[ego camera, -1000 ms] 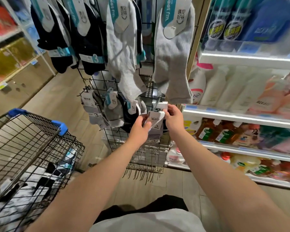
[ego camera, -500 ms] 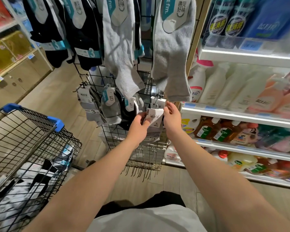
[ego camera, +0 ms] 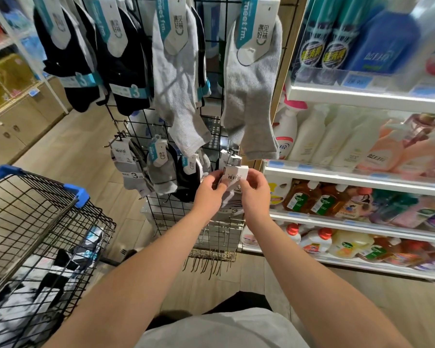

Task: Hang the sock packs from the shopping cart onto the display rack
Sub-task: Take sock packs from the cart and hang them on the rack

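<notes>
Head view showed both hands raised to the lower right of the black wire-grid display rack (ego camera: 166, 212), gripping between them one grey sock pack with a white card header (ego camera: 235, 175). The left hand (ego camera: 207, 194) pinched the header's left edge, and the right hand (ego camera: 254, 190) held its right side with fingers curled around the card. The pack sat just below a metal peg hook (ego camera: 232, 153) that already carried similar white-carded packs (ego camera: 230, 159). Whether the header's hole had reached the peg tip could not be told; the fingers hid it.

To do this step well, the card probably needed to be held flat and square to the peg, the hole lined up with the tip, then slid back along it before either grip loosened. The large grey socks hanging above (ego camera: 251, 96) dangled close and might have snagged.

More packs lay in the black wire shopping cart with blue corner guards (ego camera: 76, 194) at the left, so much of the task looked unfinished.
</notes>
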The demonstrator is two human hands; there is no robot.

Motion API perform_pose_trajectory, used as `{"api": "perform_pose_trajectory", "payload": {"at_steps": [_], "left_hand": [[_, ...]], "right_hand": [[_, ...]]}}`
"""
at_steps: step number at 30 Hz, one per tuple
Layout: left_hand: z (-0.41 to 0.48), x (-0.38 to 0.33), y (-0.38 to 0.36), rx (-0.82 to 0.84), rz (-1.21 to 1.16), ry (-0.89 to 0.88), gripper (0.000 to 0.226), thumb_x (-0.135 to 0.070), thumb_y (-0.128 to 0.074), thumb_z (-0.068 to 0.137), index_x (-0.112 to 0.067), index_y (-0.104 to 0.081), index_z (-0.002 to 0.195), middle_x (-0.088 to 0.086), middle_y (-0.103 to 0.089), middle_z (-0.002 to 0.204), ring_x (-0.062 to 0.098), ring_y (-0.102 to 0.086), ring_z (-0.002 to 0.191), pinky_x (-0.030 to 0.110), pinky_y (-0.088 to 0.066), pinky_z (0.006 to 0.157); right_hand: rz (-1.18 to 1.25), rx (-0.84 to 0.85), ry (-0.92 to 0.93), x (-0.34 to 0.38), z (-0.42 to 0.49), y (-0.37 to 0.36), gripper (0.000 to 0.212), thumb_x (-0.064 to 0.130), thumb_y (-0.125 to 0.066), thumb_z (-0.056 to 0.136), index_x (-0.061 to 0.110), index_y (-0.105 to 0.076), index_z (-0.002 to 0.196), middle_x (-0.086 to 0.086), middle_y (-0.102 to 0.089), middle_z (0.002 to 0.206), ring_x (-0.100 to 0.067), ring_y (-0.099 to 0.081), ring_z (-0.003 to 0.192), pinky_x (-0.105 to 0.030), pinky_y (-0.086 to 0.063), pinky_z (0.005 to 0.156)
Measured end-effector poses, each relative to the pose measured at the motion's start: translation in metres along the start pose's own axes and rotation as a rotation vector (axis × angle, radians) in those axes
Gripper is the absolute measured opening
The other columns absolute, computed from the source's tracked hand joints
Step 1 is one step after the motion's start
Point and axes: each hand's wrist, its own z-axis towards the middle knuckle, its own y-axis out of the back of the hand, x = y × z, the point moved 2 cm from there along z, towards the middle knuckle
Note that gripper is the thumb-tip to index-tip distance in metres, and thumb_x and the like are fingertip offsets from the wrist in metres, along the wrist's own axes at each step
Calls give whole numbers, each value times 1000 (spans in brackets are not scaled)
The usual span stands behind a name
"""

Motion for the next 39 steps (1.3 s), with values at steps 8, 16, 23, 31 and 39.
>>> {"api": "perform_pose_trajectory", "payload": {"at_steps": [8, 16, 23, 31, 39], "left_hand": [[13, -6, 1, -72, -27, 28, 34, -33, -58, 103, -22, -59, 136, -2, -68, 120, 4, -65, 92, 9, -49, 60], [28, -1, 2, -157, -32, 54, 35, -33, -60, 101, -26, -59, 135, 3, -68, 124, 23, -65, 110, 47, -54, 99], [41, -1, 0, -157, -129, 121, 29, -15, -61, 102, -19, -56, 130, -3, -65, 109, 8, -65, 87, 15, -57, 64], [40, -2, 2, -145, -40, 76, 37, -28, -62, 101, -18, -62, 137, 1, -67, 126, 12, -63, 107, 31, -54, 94], [26, -12, 5, -61, 37, 77, 45, -35, -56, 103, -21, -52, 146, 2, -60, 141, 20, -57, 128, 35, -45, 107]], "right_hand": [[-101, -38, 11, 1, 9, -8, 25, 26, -65, 92, 24, -66, 117, 5, -69, 111, -12, -66, 101, -39, -57, 92], [-157, -51, 2, 7, 20, -27, 29, 17, -56, 99, 24, -66, 126, 3, -66, 121, -16, -63, 109, -43, -55, 97], [-127, -29, -32, 3, 25, -29, 29, 16, -53, 103, 16, -63, 130, 3, -67, 122, -16, -63, 111, -36, -52, 99], [-243, -20, 8, -2, 18, -34, 33, 15, -48, 103, 22, -60, 133, 2, -63, 129, -16, -59, 115, -32, -49, 99], [-330, -25, -100, 6, 0, -26, 46, 16, -52, 102, 15, -46, 148, -8, -45, 144, -23, -46, 132, -34, -36, 112]]}}
